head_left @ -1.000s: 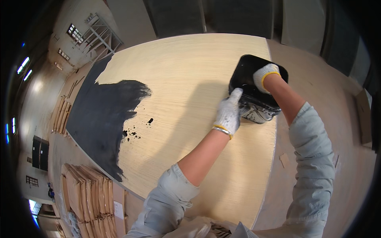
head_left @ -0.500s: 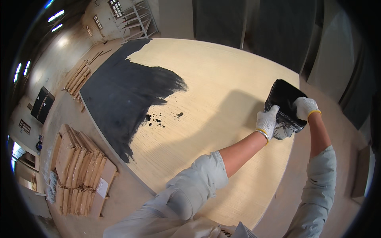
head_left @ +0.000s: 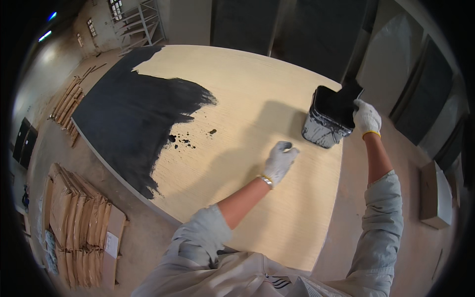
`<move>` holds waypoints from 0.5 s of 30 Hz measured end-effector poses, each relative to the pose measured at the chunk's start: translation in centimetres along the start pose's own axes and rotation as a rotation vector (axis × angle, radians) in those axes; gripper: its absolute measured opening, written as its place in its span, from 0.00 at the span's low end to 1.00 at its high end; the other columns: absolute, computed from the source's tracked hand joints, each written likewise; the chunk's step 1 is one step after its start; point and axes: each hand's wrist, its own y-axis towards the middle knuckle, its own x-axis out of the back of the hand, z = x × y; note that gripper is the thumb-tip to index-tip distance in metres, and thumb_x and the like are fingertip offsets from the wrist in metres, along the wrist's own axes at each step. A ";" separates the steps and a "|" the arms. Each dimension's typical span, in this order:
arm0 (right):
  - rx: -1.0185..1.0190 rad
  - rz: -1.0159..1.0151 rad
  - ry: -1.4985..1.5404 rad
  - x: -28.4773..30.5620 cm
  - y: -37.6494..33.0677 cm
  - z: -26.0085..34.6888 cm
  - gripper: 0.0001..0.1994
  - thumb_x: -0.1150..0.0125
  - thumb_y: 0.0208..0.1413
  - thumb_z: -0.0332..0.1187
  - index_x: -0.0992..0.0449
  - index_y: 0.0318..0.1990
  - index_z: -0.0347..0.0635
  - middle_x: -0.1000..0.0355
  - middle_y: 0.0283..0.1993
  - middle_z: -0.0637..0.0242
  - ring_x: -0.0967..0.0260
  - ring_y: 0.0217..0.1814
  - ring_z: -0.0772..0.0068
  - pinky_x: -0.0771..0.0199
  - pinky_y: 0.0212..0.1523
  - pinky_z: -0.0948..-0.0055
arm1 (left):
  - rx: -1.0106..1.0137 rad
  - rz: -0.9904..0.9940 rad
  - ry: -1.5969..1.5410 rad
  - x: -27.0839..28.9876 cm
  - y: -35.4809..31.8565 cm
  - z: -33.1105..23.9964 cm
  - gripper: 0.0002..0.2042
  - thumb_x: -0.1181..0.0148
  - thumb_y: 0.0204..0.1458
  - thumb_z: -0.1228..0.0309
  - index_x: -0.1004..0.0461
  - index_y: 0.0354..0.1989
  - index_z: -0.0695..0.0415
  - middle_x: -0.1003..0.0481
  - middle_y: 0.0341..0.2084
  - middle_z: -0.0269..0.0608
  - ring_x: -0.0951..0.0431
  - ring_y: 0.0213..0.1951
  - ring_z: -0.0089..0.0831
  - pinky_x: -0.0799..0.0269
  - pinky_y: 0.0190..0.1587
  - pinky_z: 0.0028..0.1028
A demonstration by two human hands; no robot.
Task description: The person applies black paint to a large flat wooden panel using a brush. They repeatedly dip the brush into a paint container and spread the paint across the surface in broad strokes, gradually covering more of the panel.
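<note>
A large pale board [head_left: 247, 74] lies flat, with black paint [head_left: 128, 109] over its left part and several black spatters beside the paint's ragged edge. On the board's right side stands a squarish paint bucket [head_left: 321, 132], black inside with smeared outer walls. My right hand [head_left: 367, 118], in a white knit glove, grips what looks like a wide paintbrush [head_left: 350, 93], its broad end coated black and held over the bucket's rim. Gloved as well, my left hand [head_left: 281, 162] hovers over bare board, apart from the bucket, fingers loosely bent and holding nothing.
Brown-wrapped flat packages [head_left: 81, 218] are stacked on the floor at the left, with more long bundles [head_left: 67, 106] behind. Large dark panels [head_left: 316, 39] stand beyond the board's far edge. A metal rack [head_left: 141, 24] is at the back; a box [head_left: 435, 195] sits at the right.
My left hand has let go of the bucket and moved left over the board. My right hand has raised the brush out of the bucket, which now stands on the board.
</note>
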 end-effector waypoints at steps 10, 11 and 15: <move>-0.147 0.098 0.635 1.0 -20.3 3.7 0.23 0.32 0.62 0.29 0.19 0.65 0.41 0.15 0.57 0.52 0.17 0.59 0.64 0.22 0.61 0.68 | -0.473 -0.259 0.941 25.1 -19.1 8.9 0.19 0.35 0.61 0.70 0.23 0.59 0.59 0.21 0.59 0.51 0.22 0.61 0.54 0.26 0.66 0.45; -0.152 0.133 0.686 -1.8 -22.8 3.1 0.22 0.31 0.61 0.31 0.18 0.63 0.40 0.15 0.55 0.50 0.16 0.57 0.65 0.21 0.59 0.67 | -0.506 -0.243 0.995 26.7 -20.4 9.7 0.17 0.35 0.60 0.70 0.22 0.57 0.59 0.22 0.59 0.52 0.23 0.62 0.55 0.28 0.67 0.47; -0.353 0.216 0.516 -10.5 -31.0 5.7 0.25 0.33 0.58 0.36 0.18 0.62 0.36 0.16 0.57 0.45 0.18 0.62 0.50 0.22 0.63 0.59 | -0.602 -0.185 1.099 32.3 -24.5 8.9 0.13 0.36 0.56 0.70 0.22 0.49 0.57 0.22 0.58 0.51 0.26 0.65 0.56 0.34 0.70 0.55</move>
